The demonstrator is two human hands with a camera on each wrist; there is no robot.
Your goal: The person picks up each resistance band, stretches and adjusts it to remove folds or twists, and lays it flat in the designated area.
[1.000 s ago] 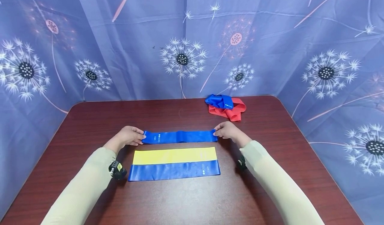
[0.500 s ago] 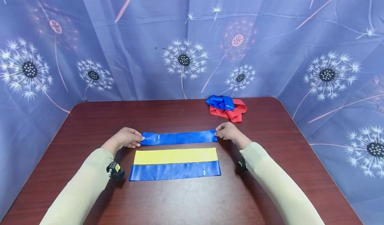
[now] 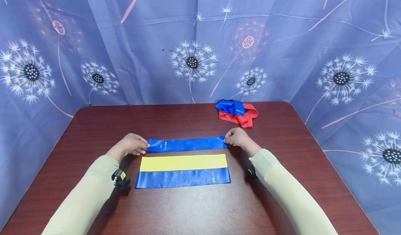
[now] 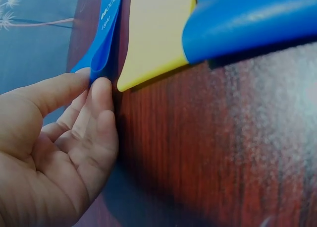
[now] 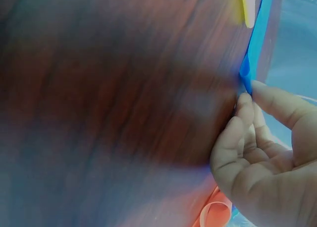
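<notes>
A blue resistance loop band (image 3: 188, 144) stretches flat and sideways between my two hands, with printed marks near its left end. My left hand (image 3: 130, 145) pinches the left end; the left wrist view shows thumb and fingertips at the folded loop (image 4: 102, 58). At the opposite end my right hand (image 3: 239, 138) pinches the band, also visible in the right wrist view as a blue loop end (image 5: 247, 71). Just nearer to me lie a yellow band (image 3: 183, 163) and a second blue band (image 3: 183, 178), side by side, the blue one overlapping or touching the yellow edge.
Toward the back right of the brown table (image 3: 188, 210) sits a crumpled blue band (image 3: 230, 107) on top of a red band (image 3: 247, 115). A blue curtain (image 3: 144, 54) with dandelion prints stands behind the table and along both sides.
My left hand has shifted slightly left with its end of the blue band, which now lies straighter. My right hand has barely moved. The head view has shifted a little.
</notes>
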